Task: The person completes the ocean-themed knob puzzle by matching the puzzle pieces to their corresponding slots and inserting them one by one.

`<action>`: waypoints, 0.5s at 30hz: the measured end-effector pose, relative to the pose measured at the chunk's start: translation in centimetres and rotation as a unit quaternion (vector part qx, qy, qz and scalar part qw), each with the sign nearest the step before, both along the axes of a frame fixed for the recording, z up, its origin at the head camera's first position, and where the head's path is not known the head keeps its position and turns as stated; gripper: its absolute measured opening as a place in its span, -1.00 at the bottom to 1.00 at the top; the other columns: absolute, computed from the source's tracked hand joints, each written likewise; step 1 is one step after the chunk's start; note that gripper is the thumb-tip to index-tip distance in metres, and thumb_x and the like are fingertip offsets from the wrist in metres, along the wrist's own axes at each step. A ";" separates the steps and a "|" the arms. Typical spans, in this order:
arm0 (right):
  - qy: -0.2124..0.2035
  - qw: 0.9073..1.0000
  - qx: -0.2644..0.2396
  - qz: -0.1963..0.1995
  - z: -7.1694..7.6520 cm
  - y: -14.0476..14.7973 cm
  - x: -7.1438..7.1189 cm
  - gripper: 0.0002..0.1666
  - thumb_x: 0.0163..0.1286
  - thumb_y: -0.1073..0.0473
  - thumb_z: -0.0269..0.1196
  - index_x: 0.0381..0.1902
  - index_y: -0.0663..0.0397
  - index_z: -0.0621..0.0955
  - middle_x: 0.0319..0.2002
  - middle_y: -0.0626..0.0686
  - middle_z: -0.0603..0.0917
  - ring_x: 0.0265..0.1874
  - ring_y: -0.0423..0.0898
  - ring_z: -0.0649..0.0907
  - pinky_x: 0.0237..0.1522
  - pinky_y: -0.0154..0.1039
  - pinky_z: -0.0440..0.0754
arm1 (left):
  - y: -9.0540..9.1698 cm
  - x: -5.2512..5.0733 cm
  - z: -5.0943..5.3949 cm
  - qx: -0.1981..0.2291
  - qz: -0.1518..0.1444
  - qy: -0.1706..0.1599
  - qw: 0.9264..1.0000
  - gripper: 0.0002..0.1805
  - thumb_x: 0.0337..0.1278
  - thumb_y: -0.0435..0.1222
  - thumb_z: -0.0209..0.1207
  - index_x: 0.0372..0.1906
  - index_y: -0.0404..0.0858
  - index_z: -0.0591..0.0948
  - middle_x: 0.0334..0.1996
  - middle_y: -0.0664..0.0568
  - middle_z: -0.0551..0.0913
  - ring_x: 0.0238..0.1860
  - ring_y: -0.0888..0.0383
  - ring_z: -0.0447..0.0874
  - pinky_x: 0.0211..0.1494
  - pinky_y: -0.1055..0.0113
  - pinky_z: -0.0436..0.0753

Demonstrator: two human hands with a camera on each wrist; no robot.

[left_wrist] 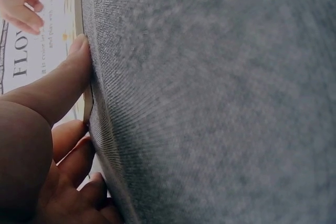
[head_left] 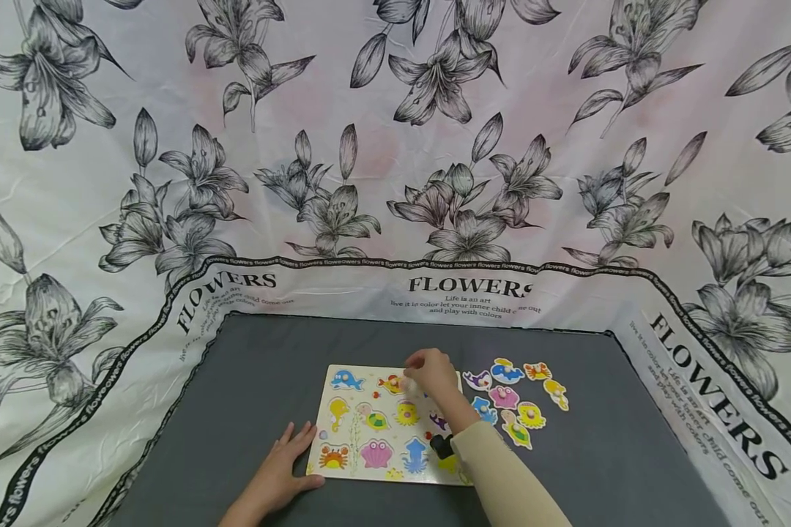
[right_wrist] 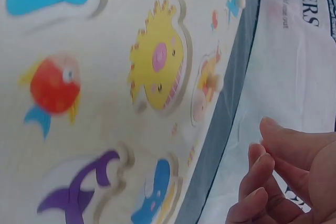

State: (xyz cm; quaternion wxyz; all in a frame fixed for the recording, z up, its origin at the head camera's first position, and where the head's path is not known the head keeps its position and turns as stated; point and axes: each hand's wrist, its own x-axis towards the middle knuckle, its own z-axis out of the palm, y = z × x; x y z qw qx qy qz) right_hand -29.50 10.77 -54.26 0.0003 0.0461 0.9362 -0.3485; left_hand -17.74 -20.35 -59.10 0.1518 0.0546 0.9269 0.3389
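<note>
The pale puzzle board [head_left: 360, 424] with sea-animal pictures lies flat on the grey cloth. My left hand [head_left: 278, 472] holds its near left corner, thumb on the near edge and fingers spread at the left edge; the left wrist view shows the thumb [left_wrist: 79, 59] against the board's edge. Over the board's far side is my right hand [head_left: 433, 377]; in the right wrist view its fingers [right_wrist: 257, 167] are loosely bent with nothing seen between them. Near it, a red-and-yellow fish piece [right_wrist: 206, 88] with a knob sits in the board. The yellow fish recess [right_wrist: 160, 59] shows its picture.
Right of the board lie several loose knobbed pieces, among them a pink shell [head_left: 504, 397], a crab [head_left: 537, 371], a yellow seahorse [head_left: 556, 394] and a turtle [head_left: 517, 432]. A flower-printed cloth [head_left: 343, 289] rises behind and beside the grey surface [head_left: 270, 366].
</note>
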 end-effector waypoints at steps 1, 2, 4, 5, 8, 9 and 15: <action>0.001 1.000 0.001 0.000 0.2 0.2 0.1 -0.85 0.27 0.08 0.45 -0.21 -0.07 0.78 -0.29 -0.05 0.74 -0.32 -0.09 0.68 -0.26 -0.10 0.65 | 0.0 0.0 0.0 -0.002 0.000 -0.002 1.000 0.10 -0.27 0.00 0.58 0.51 -0.13 0.37 0.54 -0.08 0.27 0.59 -0.32 -0.07 0.49 -0.41 0.05; 0.004 1.000 0.003 0.001 0.3 0.4 0.2 -0.85 0.27 0.08 0.46 -0.21 -0.08 0.78 -0.29 -0.06 0.75 -0.32 -0.09 0.69 -0.27 -0.10 0.65 | 0.0 0.0 0.0 -0.004 0.001 -0.003 1.000 0.10 -0.28 0.01 0.58 0.51 -0.13 0.37 0.55 -0.08 0.27 0.59 -0.31 -0.08 0.49 -0.41 0.05; 0.015 1.000 0.002 0.004 0.5 0.9 0.3 -0.85 0.26 0.08 0.46 -0.21 -0.07 0.79 -0.29 -0.06 0.76 -0.32 -0.10 0.70 -0.28 -0.10 0.66 | 0.0 0.0 -0.1 -0.006 0.001 -0.005 1.000 0.11 -0.29 0.02 0.58 0.51 -0.13 0.37 0.55 -0.08 0.26 0.60 -0.31 -0.08 0.49 -0.41 0.05; 0.021 1.000 0.000 0.005 0.4 1.1 0.3 -0.85 0.26 0.08 0.46 -0.21 -0.06 0.79 -0.29 -0.05 0.76 -0.32 -0.10 0.70 -0.28 -0.10 0.66 | 0.0 -0.1 -0.2 -0.007 0.001 -0.006 1.000 0.11 -0.29 0.02 0.58 0.51 -0.13 0.37 0.55 -0.08 0.26 0.60 -0.31 -0.08 0.50 -0.41 0.04; 0.034 0.999 -0.001 0.000 0.4 2.1 0.3 -0.85 0.26 0.08 0.45 -0.22 -0.07 0.79 -0.31 -0.06 0.77 -0.34 -0.11 0.70 -0.26 -0.10 0.66 | 0.0 -0.1 -0.3 -0.008 0.001 -0.008 1.000 0.12 -0.30 0.04 0.57 0.51 -0.13 0.37 0.55 -0.07 0.26 0.60 -0.30 -0.08 0.48 -0.42 0.05; 0.037 0.999 -0.003 -0.002 0.3 2.4 0.2 -0.85 0.27 0.09 0.45 -0.21 -0.06 0.79 -0.31 -0.06 0.77 -0.34 -0.11 0.70 -0.25 -0.09 0.66 | 0.0 -0.1 -0.3 -0.007 -0.001 -0.007 1.000 0.12 -0.30 0.04 0.57 0.51 -0.13 0.37 0.55 -0.08 0.26 0.60 -0.31 -0.07 0.48 -0.43 0.05; 0.038 0.998 -0.033 -0.022 0.7 4.7 0.1 -0.85 0.31 0.13 0.42 -0.17 -0.01 0.78 -0.27 -0.02 0.76 -0.31 -0.10 0.69 -0.22 -0.08 0.68 | 0.0 -0.2 -0.4 0.000 -0.006 -0.004 1.000 0.12 -0.28 0.04 0.57 0.51 -0.15 0.36 0.55 -0.11 0.25 0.59 -0.33 -0.08 0.48 -0.43 0.05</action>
